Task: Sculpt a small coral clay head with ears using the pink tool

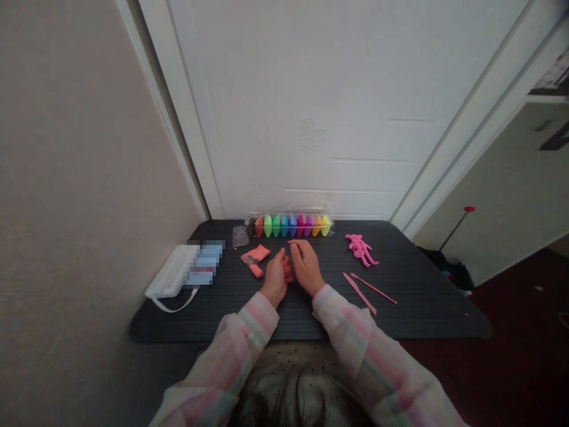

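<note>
My left hand [277, 276] is closed, with a small bit of coral modelling clay [284, 261] showing between its fingers. Right beside it, my right hand [306, 265] leans in with its fingers extended toward the left hand. Whether its palm touches the clay is hidden. A torn coral clay packet [261, 253] lies to the left of my hands, with a lump of coral clay [256, 271] at its lower end. To the right are a pink clay knife [360, 293] and a thin pink modelling stick [374, 289].
A clear tray [329, 207] of several coloured clay packs stands at the back of the dark table [418, 320]. A small clear plastic piece [240, 236] sits beside it. A pink figure [361, 249] lies at right; a white pouch [173, 271] with a blurred label lies at left.
</note>
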